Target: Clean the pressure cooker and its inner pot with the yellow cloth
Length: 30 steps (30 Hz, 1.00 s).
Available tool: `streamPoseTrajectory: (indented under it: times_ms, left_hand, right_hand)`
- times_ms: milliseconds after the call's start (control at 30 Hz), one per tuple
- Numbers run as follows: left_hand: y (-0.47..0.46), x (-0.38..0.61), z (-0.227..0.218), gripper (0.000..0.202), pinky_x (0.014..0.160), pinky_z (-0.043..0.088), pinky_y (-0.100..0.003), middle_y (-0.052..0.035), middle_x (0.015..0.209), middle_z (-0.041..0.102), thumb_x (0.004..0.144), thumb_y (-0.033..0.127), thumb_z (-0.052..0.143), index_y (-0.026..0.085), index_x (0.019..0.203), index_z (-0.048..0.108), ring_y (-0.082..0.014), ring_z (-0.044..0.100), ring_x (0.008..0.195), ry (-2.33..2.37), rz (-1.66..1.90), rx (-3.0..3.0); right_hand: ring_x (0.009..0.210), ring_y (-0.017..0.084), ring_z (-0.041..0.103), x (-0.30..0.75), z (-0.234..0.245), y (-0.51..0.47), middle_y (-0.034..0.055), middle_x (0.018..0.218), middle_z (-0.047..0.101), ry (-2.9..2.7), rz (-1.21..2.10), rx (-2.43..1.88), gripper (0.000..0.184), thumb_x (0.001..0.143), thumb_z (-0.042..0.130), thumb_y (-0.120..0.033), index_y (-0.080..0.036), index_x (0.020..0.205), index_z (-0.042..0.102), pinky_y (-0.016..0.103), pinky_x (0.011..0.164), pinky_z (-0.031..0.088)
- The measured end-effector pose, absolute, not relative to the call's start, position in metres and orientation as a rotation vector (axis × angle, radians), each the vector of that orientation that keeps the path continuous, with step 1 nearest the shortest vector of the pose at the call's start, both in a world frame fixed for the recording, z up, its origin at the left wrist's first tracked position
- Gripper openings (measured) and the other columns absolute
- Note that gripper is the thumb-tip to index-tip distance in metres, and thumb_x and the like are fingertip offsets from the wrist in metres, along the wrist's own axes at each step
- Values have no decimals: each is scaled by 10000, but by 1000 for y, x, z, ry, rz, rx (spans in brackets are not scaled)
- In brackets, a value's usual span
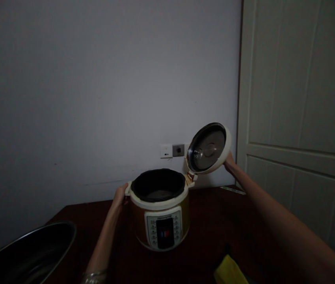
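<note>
A white and tan electric pressure cooker (139, 227) stands upright on the table, with a button panel (164, 232) on its front. Its lid (210, 152) is hinged on the right and stands tilted open, the metal inner side facing me. Inside the body sits a dark inner pot (158, 185); its bottom is too dim to make out. My left hand (120, 195) is closed around the side handle (128, 188) at the cooker's left. Behind the lid's right edge, my right hand (229, 161) holds the lid, its fingers mostly hidden.
The dark red table (209, 221) meets a pale wall (111, 98) with sockets (178, 150). A large dark pan (64, 228) is at the lower left, a yellow item (229, 272) at the front right. A white panelled door (297, 118) rises on the right.
</note>
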<state>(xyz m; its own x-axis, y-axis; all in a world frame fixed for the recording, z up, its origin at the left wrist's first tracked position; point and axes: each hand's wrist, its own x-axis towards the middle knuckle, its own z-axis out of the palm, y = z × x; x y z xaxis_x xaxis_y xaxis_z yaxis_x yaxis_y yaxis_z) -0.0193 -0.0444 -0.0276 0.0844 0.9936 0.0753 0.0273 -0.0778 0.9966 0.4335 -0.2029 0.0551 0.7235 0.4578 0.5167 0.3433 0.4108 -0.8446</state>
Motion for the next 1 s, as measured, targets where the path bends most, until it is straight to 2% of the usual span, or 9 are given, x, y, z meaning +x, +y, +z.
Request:
streamPoseTrajectory:
  times_ms: [133, 233, 367, 433, 500, 567, 700, 833, 1000]
  left_hand:
    - [-43, -20, -27, 357, 312, 223, -215, 41, 339, 357, 721, 471, 423, 204, 484, 433, -90, 294, 283, 1193, 1170, 1373]
    - [-40, -20, -24, 324, 358, 306, -235, 14, 403, 449, 714, 447, 440, 189, 524, 489, -116, 396, 338, 1233, 1179, 1442]
    - [-37, -25, -16, 195, 484, 411, -261, -5, 542, 558, 679, 365, 521, 175, 683, 563, -161, 540, 487, 1344, 1257, 1559]
    - [-37, -28, -13, 219, 521, 423, -267, 13, 560, 549, 685, 354, 553, 184, 823, 574, -175, 558, 523, 1409, 1300, 1632]
    - [-39, -31, -11, 291, 557, 434, -267, 24, 581, 538, 700, 346, 573, 198, 950, 557, -181, 570, 560, 1453, 1326, 1716]
    - [-39, -32, -10, 330, 577, 444, -268, 12, 631, 557, 725, 334, 571, 198, 1023, 535, -184, 585, 594, 1490, 1325, 1792]
    - [-39, -30, -6, 300, 579, 460, -278, -71, 815, 633, 806, 292, 477, 163, 1074, 514, -190, 621, 653, 1581, 1290, 1886]
    - [-43, -35, 4, 324, 631, 473, -290, -121, 902, 646, 825, 274, 454, 121, 1103, 518, -201, 641, 728, 1648, 1277, 1983]
    - [-58, -71, 28, 393, 721, 478, -302, -152, 992, 640, 818, 256, 462, 78, 1166, 505, -211, 637, 828, 1733, 1282, 2125]
  right_hand:
    - [618, 103, 586, 433, 52, -205, 15, 795, 628, -724, 225, -1240, 227, 917, 510, -323, -125, 985, 598, 254, 563, 517]
    - [596, 133, 607, 430, 43, -215, 43, 739, 663, -722, 341, -1265, 270, 920, 423, -321, -140, 982, 613, 278, 566, 535]
    - [724, 187, 672, 424, 19, -244, 156, 1030, 679, -744, 498, -1318, 408, 914, 368, -453, -153, 1092, 581, 324, 615, 557]
    - [742, 197, 681, 418, 2, -263, 204, 1157, 627, -741, 567, -1363, 442, 914, 357, -472, -144, 1136, 551, 325, 595, 552]
    - [720, 191, 680, 411, -15, -283, 226, 1190, 604, -745, 628, -1400, 427, 912, 368, -455, -135, 1134, 544, 307, 561, 538]
    - [692, 176, 671, 400, -32, -302, 220, 1157, 621, -772, 672, -1435, 398, 901, 400, -445, -141, 1104, 559, 277, 533, 518]
    - [691, 154, 655, 371, -51, -332, 166, 1057, 662, -966, 729, -1514, 382, 857, 466, -450, -163, 1079, 586, 241, 522, 489]
    - [674, 148, 637, 328, -49, -346, 127, 952, 684, -1204, 778, -1499, 460, 790, 554, -514, -149, 1064, 613, 245, 533, 480]
    - [622, 134, 632, 235, -43, -343, 103, 830, 698, -1495, 957, -1329, 528, 787, 546, -580, -117, 1020, 649, 237, 525, 461]
